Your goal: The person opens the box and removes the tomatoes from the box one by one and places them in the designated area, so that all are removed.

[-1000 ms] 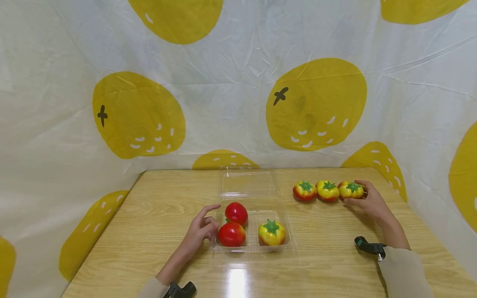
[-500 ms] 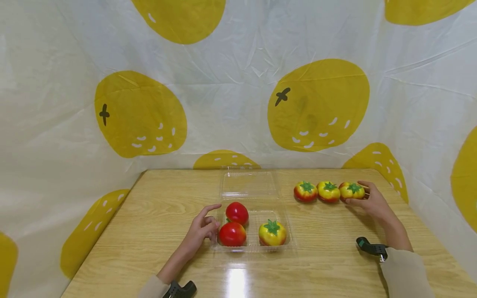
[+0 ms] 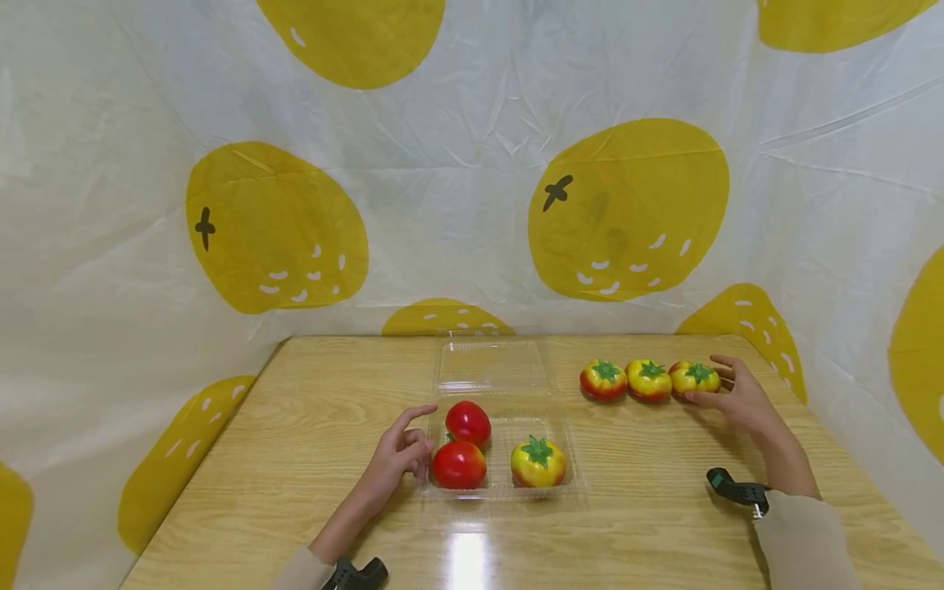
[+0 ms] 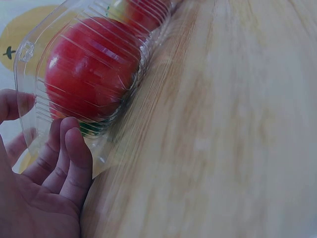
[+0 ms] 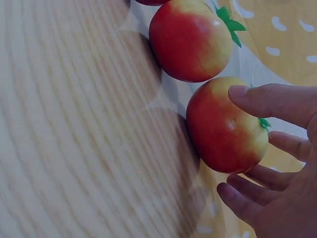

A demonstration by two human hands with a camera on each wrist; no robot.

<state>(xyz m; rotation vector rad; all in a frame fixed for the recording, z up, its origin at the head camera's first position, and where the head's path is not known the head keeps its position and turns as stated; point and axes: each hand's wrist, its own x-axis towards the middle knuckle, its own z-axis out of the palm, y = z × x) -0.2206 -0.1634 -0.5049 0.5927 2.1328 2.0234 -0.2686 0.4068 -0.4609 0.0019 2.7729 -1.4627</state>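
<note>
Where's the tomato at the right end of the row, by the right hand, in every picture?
Head: right of the middle; the tomato is last in the row, beside the right hand.
Left wrist: it isn't in this picture.
Right wrist: right of the middle, about halfway down; the thumb partly covers the tomato.
Shared landmark: the wooden table shows in all three.
</note>
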